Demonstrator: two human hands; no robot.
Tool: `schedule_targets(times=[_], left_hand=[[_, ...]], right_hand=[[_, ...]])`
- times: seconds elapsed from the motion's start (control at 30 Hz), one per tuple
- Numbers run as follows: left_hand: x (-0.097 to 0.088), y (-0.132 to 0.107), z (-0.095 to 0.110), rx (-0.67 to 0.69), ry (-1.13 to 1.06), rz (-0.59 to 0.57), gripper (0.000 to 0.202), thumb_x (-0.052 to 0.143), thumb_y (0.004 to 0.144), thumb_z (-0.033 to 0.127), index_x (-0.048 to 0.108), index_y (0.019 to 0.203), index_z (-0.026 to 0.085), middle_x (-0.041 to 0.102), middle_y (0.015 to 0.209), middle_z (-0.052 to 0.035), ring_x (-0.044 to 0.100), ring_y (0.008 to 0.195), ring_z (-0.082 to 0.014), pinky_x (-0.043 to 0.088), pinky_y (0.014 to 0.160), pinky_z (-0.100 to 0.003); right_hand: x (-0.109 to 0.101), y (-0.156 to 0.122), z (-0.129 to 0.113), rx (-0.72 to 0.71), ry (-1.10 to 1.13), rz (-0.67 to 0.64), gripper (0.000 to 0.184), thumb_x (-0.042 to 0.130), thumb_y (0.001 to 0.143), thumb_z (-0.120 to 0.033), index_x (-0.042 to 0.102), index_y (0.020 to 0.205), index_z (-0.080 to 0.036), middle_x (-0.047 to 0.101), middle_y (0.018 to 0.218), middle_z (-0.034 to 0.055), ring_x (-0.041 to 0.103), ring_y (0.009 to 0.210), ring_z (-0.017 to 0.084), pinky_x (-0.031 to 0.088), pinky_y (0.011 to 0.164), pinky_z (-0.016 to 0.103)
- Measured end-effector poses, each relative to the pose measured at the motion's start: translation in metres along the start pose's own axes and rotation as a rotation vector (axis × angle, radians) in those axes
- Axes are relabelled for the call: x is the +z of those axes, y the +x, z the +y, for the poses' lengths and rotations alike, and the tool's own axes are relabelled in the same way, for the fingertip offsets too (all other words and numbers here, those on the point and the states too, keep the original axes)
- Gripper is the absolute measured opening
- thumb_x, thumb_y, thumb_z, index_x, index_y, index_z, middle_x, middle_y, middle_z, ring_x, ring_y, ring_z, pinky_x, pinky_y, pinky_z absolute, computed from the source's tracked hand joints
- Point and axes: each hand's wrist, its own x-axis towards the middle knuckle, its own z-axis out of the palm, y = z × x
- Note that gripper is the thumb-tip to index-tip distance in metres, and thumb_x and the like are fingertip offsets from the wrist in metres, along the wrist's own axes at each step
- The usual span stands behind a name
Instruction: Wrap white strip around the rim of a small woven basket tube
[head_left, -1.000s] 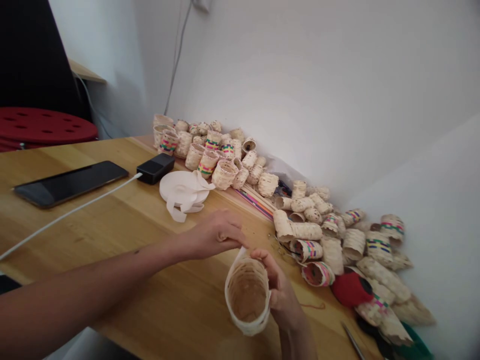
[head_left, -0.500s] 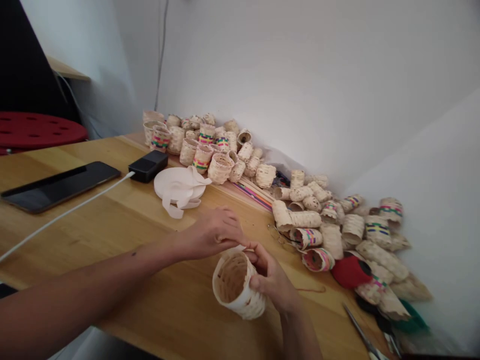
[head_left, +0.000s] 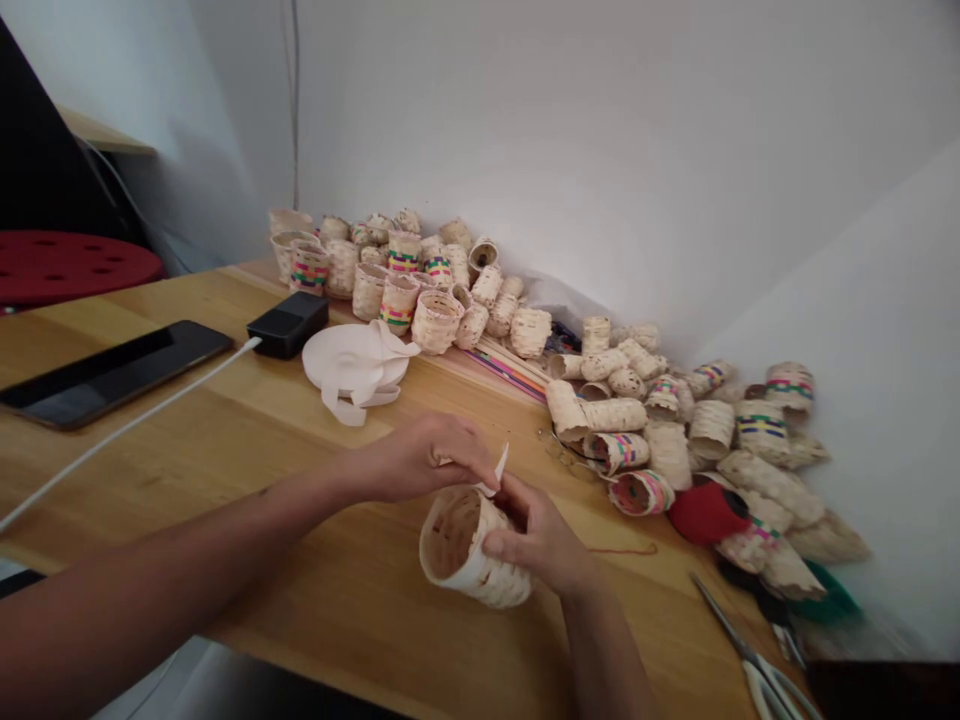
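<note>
— What differs from a second ago?

— The woven basket (head_left: 469, 545) is tipped over. Then its mouth faced up at the camera. Now it lies nearly on its side, and a pale strip (head_left: 499, 464) stands up above the rim, where none showed before.

— Which way does it point?

— The open mouth faces left and a little toward the viewer, and the closed bottom faces right. Its long axis runs roughly left to right, slightly slanted. It is over the near part of the bench (head_left: 300, 470); I cannot tell whether it rests on the bench.

— And the hands?

— The left hand (head_left: 427, 455) has its fingers curled closed, pinching the strip at the rim. The right hand (head_left: 536, 540) is closed around the basket's wall, thumb laid across it.

— Counts?

— One basket in hand, one strip, two hands. On the bench there are one phone (head_left: 105, 370), one black charger block (head_left: 287, 323) with one white cable (head_left: 127, 425), one roll of white tape (head_left: 356, 362), one pair of scissors (head_left: 750, 650) and one red ball (head_left: 705, 510). The heap of small baskets (head_left: 600, 400) along the wall overlaps too much to count.
</note>
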Motion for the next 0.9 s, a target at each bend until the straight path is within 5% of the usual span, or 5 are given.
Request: schedule_targets(times=[0.27, 0.47, 0.9], left_hand=[[-0.002, -0.003, 0.011, -0.286, 0.007, 0.015, 0.045, 0.066, 0.083, 0.024, 0.055, 0.127, 0.024, 0.070, 0.103, -0.0022, 0.061, 0.099, -0.0158, 0.042, 0.090, -0.028], [0.007, 0.001, 0.015, -0.135, 0.129, 0.059, 0.034, 0.060, 0.086, 0.017, 0.060, 0.119, 0.020, 0.070, 0.088, -0.0012, 0.060, 0.086, -0.0148, 0.044, 0.079, -0.026], [0.017, 0.003, 0.024, 0.148, 0.496, 0.268, 0.017, 0.051, 0.090, 0.013, 0.066, 0.083, 0.016, 0.064, 0.088, -0.0058, 0.054, 0.082, -0.0154, 0.041, 0.075, -0.029]], right_hand=[[0.004, 0.004, -0.001, -0.061, -0.212, 0.211, 0.051, 0.072, 0.074, -0.046, 0.060, 0.116, -0.020, 0.067, 0.104, 0.0052, 0.061, 0.092, 0.023, 0.046, 0.078, 0.033], [0.010, 0.006, -0.004, -0.092, -0.340, 0.358, 0.029, 0.071, 0.076, -0.039, 0.063, 0.097, -0.021, 0.068, 0.091, 0.0018, 0.062, 0.081, 0.019, 0.047, 0.070, 0.029], [0.007, 0.008, 0.001, -0.106, -0.418, 0.662, 0.040, 0.069, 0.076, -0.039, 0.058, 0.110, -0.021, 0.066, 0.107, 0.0060, 0.061, 0.091, 0.022, 0.049, 0.079, 0.034]])
